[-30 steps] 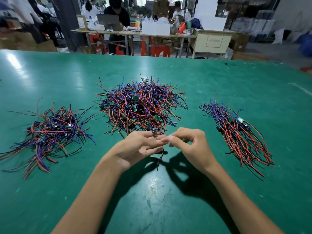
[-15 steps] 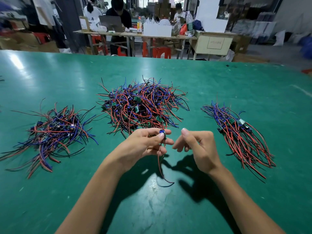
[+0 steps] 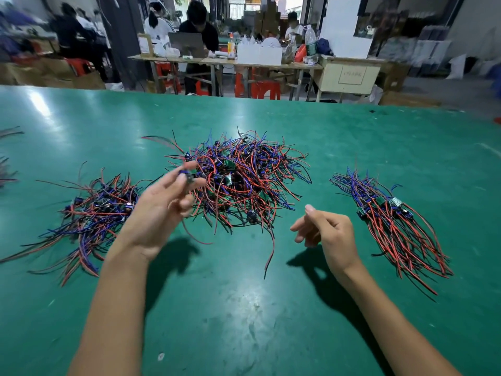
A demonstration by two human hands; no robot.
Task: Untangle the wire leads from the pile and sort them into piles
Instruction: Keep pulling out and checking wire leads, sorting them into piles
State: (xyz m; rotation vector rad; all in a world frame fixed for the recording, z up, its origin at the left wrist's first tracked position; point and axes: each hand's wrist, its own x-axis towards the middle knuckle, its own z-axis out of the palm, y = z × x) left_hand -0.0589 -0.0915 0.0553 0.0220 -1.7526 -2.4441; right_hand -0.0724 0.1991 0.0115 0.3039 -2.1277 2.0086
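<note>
The left hand (image 3: 160,210) was raised over the green tabletop (image 3: 244,321), between the left pile (image 3: 92,215) and the middle pile (image 3: 241,180). Its thumb and forefinger pinched a small wire lead (image 3: 187,176) at its dark component end, and the fingertips were blurred (so the exact hold was hard to read). A thin red and black wire curved off behind the hand toward the far edge of the tabletop, though whether it belonged to the pinched lead could not be told.

The right hand (image 3: 328,232) hovered just above the tabletop, between the middle pile and the right pile (image 3: 390,223), with its fingers loosely curled and nothing in them.

The middle pile was the tangled one: red, blue and black leads crossing every way, with small green boards among them. It lay toward the centre of the tabletop, and one long red and black strand trailed from it toward the near edge. The right pile lay combed out, its leads roughly parallel and slanting toward the near right corner, the boards gathered at its far end. The left pile was looser, with its strands fanning toward the left edge.

Beyond the far edge of the tabletop, people sat at a cluttered workbench (image 3: 225,61).
</note>
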